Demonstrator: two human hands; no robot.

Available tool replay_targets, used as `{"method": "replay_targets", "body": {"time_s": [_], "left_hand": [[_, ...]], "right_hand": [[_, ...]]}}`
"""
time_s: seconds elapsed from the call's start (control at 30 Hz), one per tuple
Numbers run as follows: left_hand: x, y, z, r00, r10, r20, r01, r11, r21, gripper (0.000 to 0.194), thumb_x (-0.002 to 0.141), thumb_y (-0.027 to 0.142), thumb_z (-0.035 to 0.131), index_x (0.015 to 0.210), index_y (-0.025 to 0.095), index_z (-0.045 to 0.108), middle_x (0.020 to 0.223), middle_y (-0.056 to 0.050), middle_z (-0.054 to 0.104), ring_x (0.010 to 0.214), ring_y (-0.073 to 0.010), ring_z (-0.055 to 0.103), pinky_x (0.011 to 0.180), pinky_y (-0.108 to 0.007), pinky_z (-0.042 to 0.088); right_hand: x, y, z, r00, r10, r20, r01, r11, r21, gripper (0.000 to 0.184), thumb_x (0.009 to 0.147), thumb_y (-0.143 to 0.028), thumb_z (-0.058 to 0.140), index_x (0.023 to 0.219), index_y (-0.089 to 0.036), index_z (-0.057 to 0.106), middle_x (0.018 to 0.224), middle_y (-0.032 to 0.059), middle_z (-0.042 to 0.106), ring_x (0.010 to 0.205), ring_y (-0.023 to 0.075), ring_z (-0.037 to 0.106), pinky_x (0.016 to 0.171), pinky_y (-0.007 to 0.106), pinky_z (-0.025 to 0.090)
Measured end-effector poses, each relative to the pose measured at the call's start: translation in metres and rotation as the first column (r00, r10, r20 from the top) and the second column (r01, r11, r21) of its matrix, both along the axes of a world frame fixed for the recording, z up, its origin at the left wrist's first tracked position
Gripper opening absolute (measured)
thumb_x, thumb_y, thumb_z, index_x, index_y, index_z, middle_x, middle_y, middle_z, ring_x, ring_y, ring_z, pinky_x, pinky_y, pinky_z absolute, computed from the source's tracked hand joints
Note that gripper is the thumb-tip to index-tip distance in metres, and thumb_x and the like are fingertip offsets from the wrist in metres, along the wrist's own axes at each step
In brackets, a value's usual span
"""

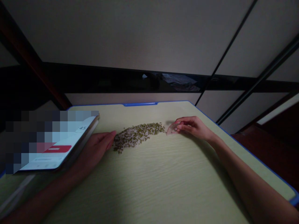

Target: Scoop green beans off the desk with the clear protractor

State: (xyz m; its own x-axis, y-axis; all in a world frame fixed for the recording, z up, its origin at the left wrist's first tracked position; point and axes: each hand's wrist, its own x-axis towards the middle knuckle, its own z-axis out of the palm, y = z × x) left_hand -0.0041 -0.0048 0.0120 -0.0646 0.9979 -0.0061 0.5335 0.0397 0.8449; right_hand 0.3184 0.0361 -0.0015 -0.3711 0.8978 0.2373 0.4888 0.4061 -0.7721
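Note:
A long heap of small green beans mixed with pale grains lies on a pale wood-grain table. My left hand rests flat on the table, fingers stretched out together, fingertips touching the heap's left end. My right hand lies at the heap's right end with fingers curled round a small clear plastic piece that touches the table.
A lit phone with a red button on its screen stands tilted at the left, above my left wrist. The table has a blue rim. Pale wall panels rise behind it. Dark floor lies to the right.

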Motion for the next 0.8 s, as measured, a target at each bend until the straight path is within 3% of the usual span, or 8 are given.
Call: {"method": "replay_targets", "body": {"time_s": [0.53,0.8], "left_hand": [[0.0014,0.0006,-0.0008,1.0,0.014,0.011,-0.014,1.0,-0.002,0.039,0.069,0.047,0.041,0.043,0.022,0.03,0.041,0.008,0.029,0.041,-0.0085,0.027,0.044,-0.024,0.023],[-0.0024,0.002,-0.0053,1.0,-0.014,0.005,0.014,1.0,-0.021,0.039,0.07,0.048,0.04,0.044,0.022,0.029,0.041,0.008,0.029,0.041,-0.0084,0.028,0.045,-0.024,0.024]], "right_hand": [[0.0009,0.0034,-0.0019,0.982,-0.187,-0.014,0.187,0.982,-0.022,0.024,0.071,-0.03,0.06,0.087,-0.013,0.066,0.065,0.005,0.069,0.056,0.0167,0.061,0.052,0.028,0.046],[-0.0066,0.0029,-0.0023,0.969,-0.246,0.011,0.245,0.968,0.056,0.022,0.072,-0.03,0.059,0.085,-0.015,0.067,0.062,0.0039,0.069,0.053,0.016,0.061,0.046,0.025,0.042]]}}
